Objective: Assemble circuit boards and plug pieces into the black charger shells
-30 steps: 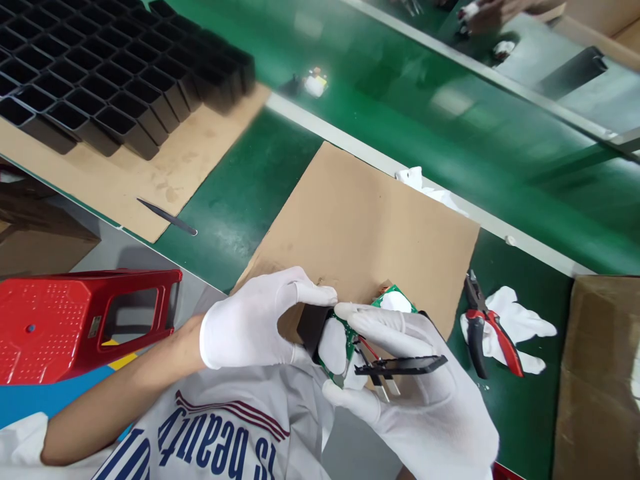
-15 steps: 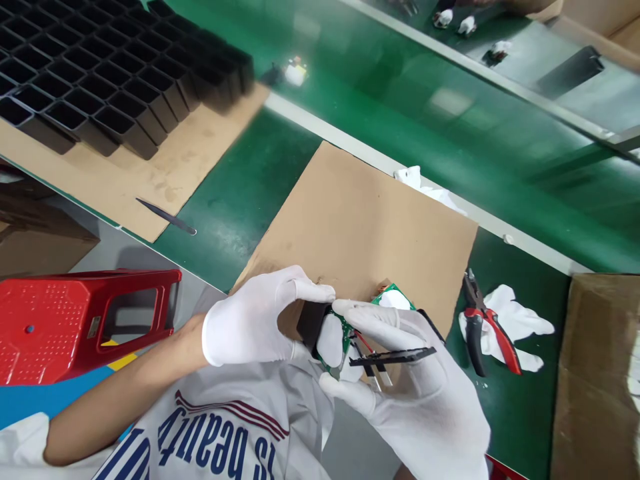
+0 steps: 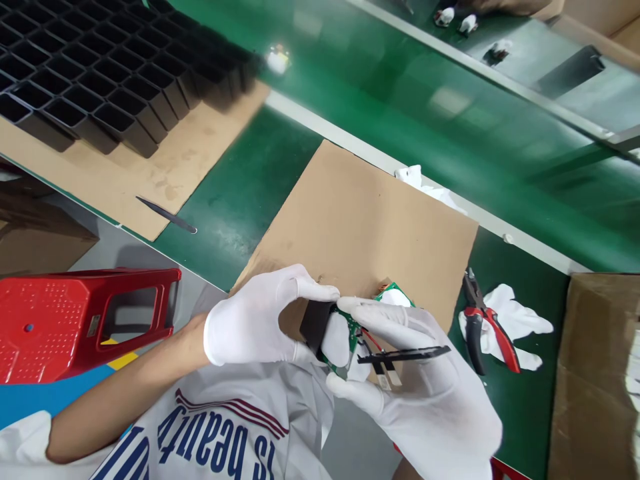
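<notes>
Left hand (image 3: 267, 320) grips black case (image 3: 315, 327); right hand (image 3: 425, 380) pinches white-patched circuit board (image 3: 337, 341) between grips, at case's mouth, nearer right fingers; board's long axis unclear.

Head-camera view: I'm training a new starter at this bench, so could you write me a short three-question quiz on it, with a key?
1. Multiple choice. The left hand holds:
A) a screwdriver
B) a black case
C) a paintbrush

2. True or false. The pliers lie partly over a loose white glove.

3. Fill in. The dark, pointed tool lies partly on a cardboard sheet and partly on the ____ tabletop.

Key: 1 B; 2 true; 3 green.
</notes>
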`<state>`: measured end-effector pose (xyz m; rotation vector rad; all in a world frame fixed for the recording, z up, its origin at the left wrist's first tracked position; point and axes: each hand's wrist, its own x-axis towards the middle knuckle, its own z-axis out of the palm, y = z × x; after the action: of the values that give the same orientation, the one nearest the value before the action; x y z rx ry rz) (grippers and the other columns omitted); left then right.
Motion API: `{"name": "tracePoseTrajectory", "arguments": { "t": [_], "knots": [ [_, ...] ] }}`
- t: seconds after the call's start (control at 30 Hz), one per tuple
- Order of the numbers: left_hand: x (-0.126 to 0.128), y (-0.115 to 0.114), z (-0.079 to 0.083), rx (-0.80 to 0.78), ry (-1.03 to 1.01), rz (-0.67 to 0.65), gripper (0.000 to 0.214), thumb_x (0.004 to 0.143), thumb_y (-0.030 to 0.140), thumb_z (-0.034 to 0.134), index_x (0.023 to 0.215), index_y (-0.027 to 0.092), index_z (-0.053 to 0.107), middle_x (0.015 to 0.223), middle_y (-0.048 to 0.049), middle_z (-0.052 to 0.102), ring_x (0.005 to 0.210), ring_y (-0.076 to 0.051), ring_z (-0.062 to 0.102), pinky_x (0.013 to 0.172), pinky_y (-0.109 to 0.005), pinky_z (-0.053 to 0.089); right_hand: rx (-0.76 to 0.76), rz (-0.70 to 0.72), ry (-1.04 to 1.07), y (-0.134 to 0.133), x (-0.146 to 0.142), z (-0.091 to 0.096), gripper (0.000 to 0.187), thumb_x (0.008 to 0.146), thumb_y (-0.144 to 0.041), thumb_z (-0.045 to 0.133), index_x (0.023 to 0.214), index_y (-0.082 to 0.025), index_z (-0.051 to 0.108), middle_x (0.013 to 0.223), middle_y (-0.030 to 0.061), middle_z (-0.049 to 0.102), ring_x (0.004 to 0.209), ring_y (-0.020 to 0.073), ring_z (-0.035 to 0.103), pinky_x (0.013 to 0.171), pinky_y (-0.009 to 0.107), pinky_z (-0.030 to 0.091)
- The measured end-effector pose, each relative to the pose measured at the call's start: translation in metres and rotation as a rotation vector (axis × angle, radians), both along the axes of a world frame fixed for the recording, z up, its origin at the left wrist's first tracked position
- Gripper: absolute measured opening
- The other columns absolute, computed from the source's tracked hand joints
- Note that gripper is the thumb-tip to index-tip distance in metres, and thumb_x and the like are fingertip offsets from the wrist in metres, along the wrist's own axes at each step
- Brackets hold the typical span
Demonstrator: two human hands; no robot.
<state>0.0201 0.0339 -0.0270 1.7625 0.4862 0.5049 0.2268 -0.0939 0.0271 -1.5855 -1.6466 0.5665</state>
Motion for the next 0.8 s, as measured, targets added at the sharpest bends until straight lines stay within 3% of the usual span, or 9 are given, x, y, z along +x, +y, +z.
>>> {"name": "tracePoseTrajectory", "arguments": {
  "t": [0.23,0.4,0.57,0.7,0.8],
  "knots": [
    [0.003,-0.001,0.003,0.059,-0.062,-0.023,0.061,0.082,0.02,0.089,0.138,0.025,0.064,0.125,-0.0071,0.075,0.109,-0.024,0.077,0.097,-0.04,0.062,0.0,-0.009,-0.035,-0.001,0.001,0.003,0.062,0.087,-0.05,0.093,0.14,-0.03,0.068,0.125,0.0072,0.08,0.115,0.0293,0.079,0.103,0.046,0.067],
    [0.003,-0.003,0.001,-0.036,-0.006,-0.023,0.066,0.078,0.025,0.093,0.138,0.03,0.066,0.121,-0.0041,0.074,0.109,-0.026,0.077,0.097,-0.041,0.063,0.039,-0.04,-0.144,0.006,-0.003,-0.005,0.063,0.08,-0.052,0.098,0.133,-0.029,0.073,0.136,0.0101,0.076,0.124,0.0344,0.075,0.108,0.056,0.064],
    [0.008,-0.006,-0.001,-0.102,-0.014,0.015,0.065,0.074,0.034,0.098,0.134,0.03,0.071,0.125,-0.0062,0.077,0.111,-0.029,0.078,0.102,-0.046,0.062,0.019,-0.086,0.066,0.005,-0.007,-0.01,0.077,0.077,-0.053,0.1,0.144,-0.029,0.07,0.14,0.0117,0.073,0.127,0.0364,0.071,0.108,0.058,0.061],
    [0.015,-0.007,0.001,-0.134,-0.071,0.039,0.064,0.077,0.029,0.097,0.136,0.028,0.072,0.127,-0.0083,0.078,0.116,-0.029,0.078,0.106,-0.046,0.062,0.146,-0.228,0.221,0.002,-0.011,-0.018,0.051,0.087,-0.04,0.093,0.133,-0.03,0.075,0.121,0.0071,0.079,0.114,0.0316,0.072,0.106,0.054,0.058],
    [0.02,-0.006,0.003,-0.138,-0.058,0.035,0.06,0.078,0.028,0.096,0.134,0.028,0.074,0.127,-0.0071,0.08,0.118,-0.029,0.077,0.107,-0.046,0.061,0.135,-0.312,0.267,-0.003,-0.016,-0.028,0.032,0.097,-0.039,0.082,0.127,-0.03,0.075,0.119,0.0067,0.079,0.112,0.0298,0.072,0.107,0.055,0.057]
  ]
}}
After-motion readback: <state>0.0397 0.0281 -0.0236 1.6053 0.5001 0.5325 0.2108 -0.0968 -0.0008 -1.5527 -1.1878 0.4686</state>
